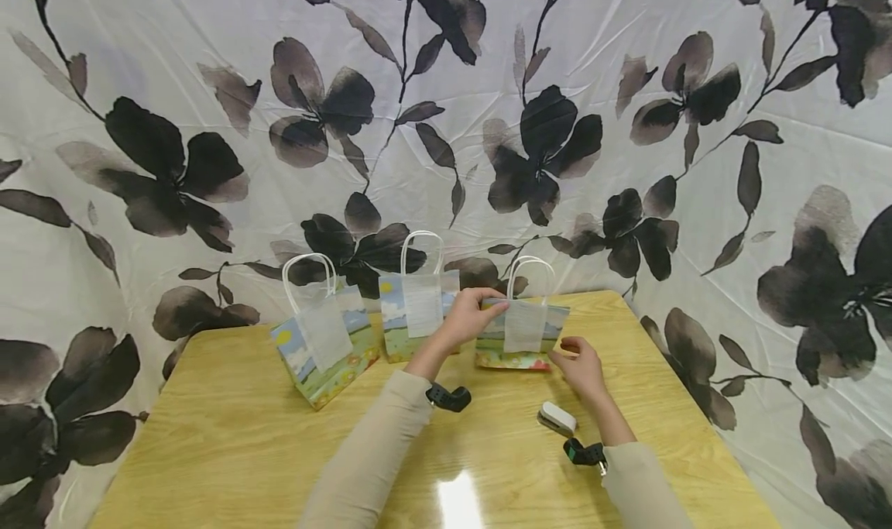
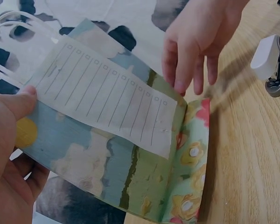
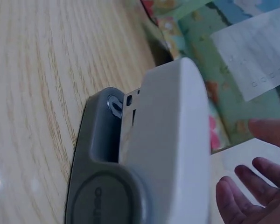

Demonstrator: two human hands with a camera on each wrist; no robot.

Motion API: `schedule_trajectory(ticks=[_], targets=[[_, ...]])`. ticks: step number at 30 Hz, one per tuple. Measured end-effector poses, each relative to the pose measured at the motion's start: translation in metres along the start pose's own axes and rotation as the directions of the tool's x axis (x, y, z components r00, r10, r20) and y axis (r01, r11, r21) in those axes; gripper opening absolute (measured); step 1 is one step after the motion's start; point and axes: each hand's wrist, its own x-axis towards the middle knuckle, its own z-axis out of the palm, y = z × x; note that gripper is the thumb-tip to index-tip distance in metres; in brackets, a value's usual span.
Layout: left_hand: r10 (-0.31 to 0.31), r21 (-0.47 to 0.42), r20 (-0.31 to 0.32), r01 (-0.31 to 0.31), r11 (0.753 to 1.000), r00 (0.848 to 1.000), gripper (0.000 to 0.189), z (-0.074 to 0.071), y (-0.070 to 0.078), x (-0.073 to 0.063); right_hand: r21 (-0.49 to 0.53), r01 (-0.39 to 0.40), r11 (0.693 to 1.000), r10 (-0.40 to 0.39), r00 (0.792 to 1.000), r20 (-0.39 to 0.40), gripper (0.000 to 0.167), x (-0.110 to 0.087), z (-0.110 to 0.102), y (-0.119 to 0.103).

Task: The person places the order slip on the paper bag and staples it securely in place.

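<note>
A small paper gift bag (image 1: 491, 331) with a painted flower meadow and sky stands at the right, its white twisted handles upward. A lined checklist sheet (image 2: 112, 93) lies against its front. My left hand (image 1: 474, 316) pinches the bag's upper left edge, thumb in front and fingers behind. My right hand (image 1: 580, 368) is at the lower right edge with loosely bent fingers; its thumb is close to the bag, and whether it touches cannot be told. A white and grey stapler (image 1: 557, 418) lies on the table just in front of the right hand.
Two similar bags with sheets on their fronts stand to the left: a tilted bag (image 1: 293, 351) and a middle bag (image 1: 393, 312). Behind the wooden table (image 1: 230, 436) hangs a floral cloth (image 1: 446, 180). Each wrist wears a small black camera (image 1: 449, 397).
</note>
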Motion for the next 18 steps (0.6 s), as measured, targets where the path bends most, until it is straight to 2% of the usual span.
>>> schedule_trajectory(ticks=[5,8,15,18], targets=[[-0.004,0.000,0.002,0.004,1.000,1.000,0.022,0.003,-0.001,0.000,0.043,-0.002,0.999,0.004,1.000,-0.027,0.042,0.010,0.007,0.008],[0.001,-0.004,-0.001,-0.001,1.000,1.000,0.021,0.005,-0.002,0.001,0.033,0.011,0.999,-0.010,1.000,-0.027,0.038,0.012,0.009,0.009],[0.003,-0.024,-0.008,-0.003,1.000,1.000,0.022,0.004,-0.004,-0.001,0.071,0.018,0.997,-0.018,1.000,0.007,0.034,0.016,0.014,0.015],[-0.003,-0.036,-0.006,0.003,0.999,1.000,0.022,0.003,-0.004,-0.002,0.029,0.033,0.999,-0.033,0.999,0.023,0.030,0.016,0.015,0.016]])
